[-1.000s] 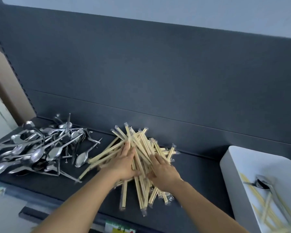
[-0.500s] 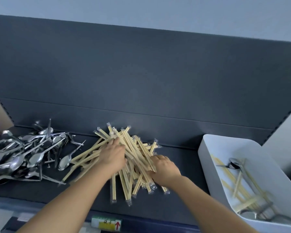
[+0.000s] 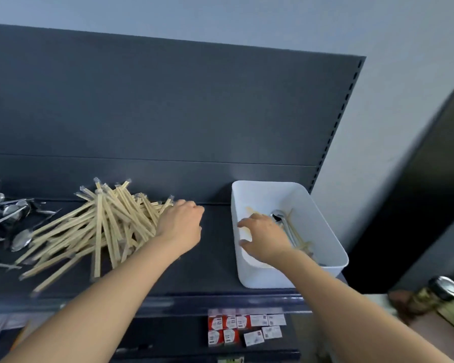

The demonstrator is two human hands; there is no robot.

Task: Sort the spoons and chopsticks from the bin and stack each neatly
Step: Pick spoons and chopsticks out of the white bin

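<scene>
On the shelf [image 3: 215, 271], my left hand [image 3: 180, 226] sits at the right edge of the chopstick pile [image 3: 100, 226]; I cannot tell if it grips any. My right hand [image 3: 262, 239], fingers spread, is inside the white bin [image 3: 260, 197].

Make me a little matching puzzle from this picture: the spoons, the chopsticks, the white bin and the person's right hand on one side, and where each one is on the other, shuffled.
Things
1. spoon pile
2. chopstick pile
3. white bin
4. right hand

Places
A. reaching down inside the bin
B. far left of the shelf
C. right end of the shelf
D. middle-left of the shelf, between the spoons and the bin

Pairs: 1-B, 2-D, 3-C, 4-A
</scene>
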